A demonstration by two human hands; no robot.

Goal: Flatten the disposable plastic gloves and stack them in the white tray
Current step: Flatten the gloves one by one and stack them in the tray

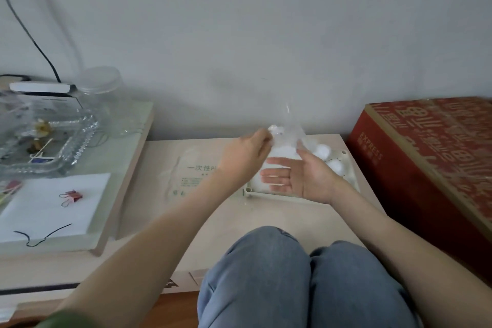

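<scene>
Glove (pixel 288 132) is pinched by left fingers (pixel 264 138), above flat right hand (pixel 303 177).

Red box (pixel 426 157) hems tray (pixel 253 192) on right; wall (pixel 239 34) close behind; raised board (pixel 122 157) left; knees (pixel 266 253) near front.

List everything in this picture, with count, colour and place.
tray: one, white, on the low table
plastic glove: one, clear, raised above the tray
balls: at least two, white, in the tray
printed bag: one, clear, left of the tray
cardboard box: one, red, far right
glass dish: one, clear, far left
jar: one, clear, behind the dish
binder clip: one, pink, on white paper
left hand: pinches the glove
right hand: open, over the tray
</scene>
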